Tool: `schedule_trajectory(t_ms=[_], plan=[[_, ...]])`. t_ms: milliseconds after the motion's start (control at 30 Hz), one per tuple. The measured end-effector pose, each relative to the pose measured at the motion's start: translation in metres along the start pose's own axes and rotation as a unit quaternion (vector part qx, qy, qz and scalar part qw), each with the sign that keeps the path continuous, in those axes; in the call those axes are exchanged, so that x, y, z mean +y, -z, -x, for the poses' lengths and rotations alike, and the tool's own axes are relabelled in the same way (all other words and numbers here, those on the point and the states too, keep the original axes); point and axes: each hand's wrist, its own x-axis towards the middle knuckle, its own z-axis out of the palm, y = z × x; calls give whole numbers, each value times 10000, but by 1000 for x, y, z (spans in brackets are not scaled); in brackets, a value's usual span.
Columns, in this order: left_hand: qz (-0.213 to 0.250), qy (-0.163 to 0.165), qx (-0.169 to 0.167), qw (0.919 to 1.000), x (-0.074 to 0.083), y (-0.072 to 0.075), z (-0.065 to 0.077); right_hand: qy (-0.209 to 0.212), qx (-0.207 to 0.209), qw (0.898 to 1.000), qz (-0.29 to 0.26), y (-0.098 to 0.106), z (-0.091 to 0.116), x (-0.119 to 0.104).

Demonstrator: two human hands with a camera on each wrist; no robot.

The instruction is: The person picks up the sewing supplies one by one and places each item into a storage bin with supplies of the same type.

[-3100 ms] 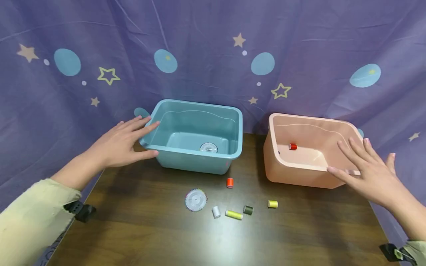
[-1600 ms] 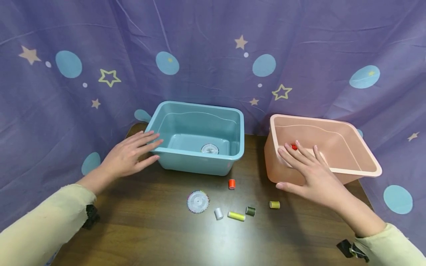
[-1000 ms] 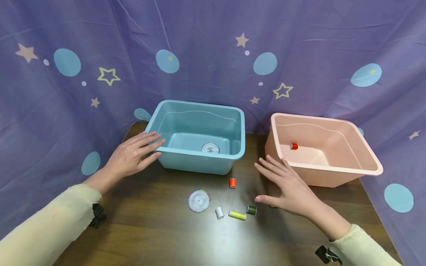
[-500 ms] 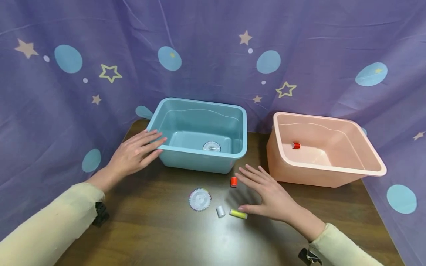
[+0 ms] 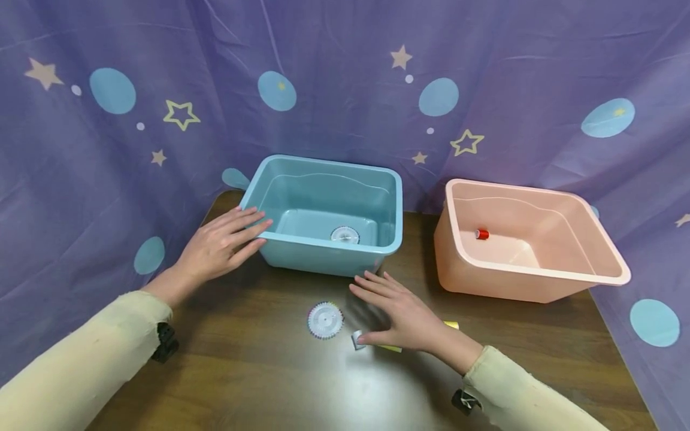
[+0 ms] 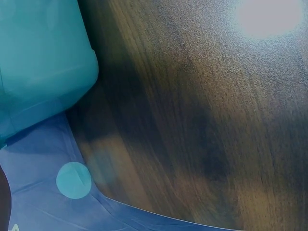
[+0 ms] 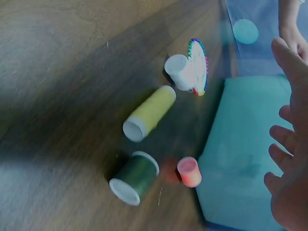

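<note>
My left hand (image 5: pixel 223 245), fingers extended, rests at the left front rim of the blue basin (image 5: pixel 329 251). Holding nothing, my right hand (image 5: pixel 401 314) hovers with spread fingers over the thread spools. Its thumb tip overlaps the white spool (image 5: pixel 357 340) in the head view. Left of that lies a pin wheel (image 5: pixel 326 320) with coloured pin heads. Beneath the hand, the right wrist view shows a long yellow spool (image 7: pixel 150 113), a dark green spool (image 7: pixel 134 178) and an orange-red spool (image 7: pixel 189 172). The hand hides the last two from the head camera.
A pink basin (image 5: pixel 530 284) stands at the right with a red spool (image 5: pixel 482 234) inside. Another pin wheel (image 5: pixel 345 234) lies in the blue basin. A second yellow spool (image 5: pixel 451 325) shows behind the right wrist. A purple curtain (image 5: pixel 345 72) hangs behind the wooden table (image 5: pixel 259 371).
My right hand has moved left from the pink basin to above the spools. My left hand has lowered slightly and stayed at the blue basin's rim. The spools and pin wheels lie as before.
</note>
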Motion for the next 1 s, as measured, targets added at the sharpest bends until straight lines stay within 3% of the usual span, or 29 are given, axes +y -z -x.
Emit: schedule_trajectory(t_ms=[267, 533, 700, 1000], plan=[[53, -64, 225, 9997, 0, -2, -2, -268, -348, 9984, -366, -20, -16, -1], [37, 40, 78, 10000, 0, -3, 1, -315, -431, 9967, -613, -41, -30, 2], [-5, 35, 176, 9998, 2, -3, -1, -335, -451, 9951, -820, -51, -38, 4], [9, 142, 263, 9996, 5, -4, 0, -398, -574, 9946, -769, -64, -45, 4]])
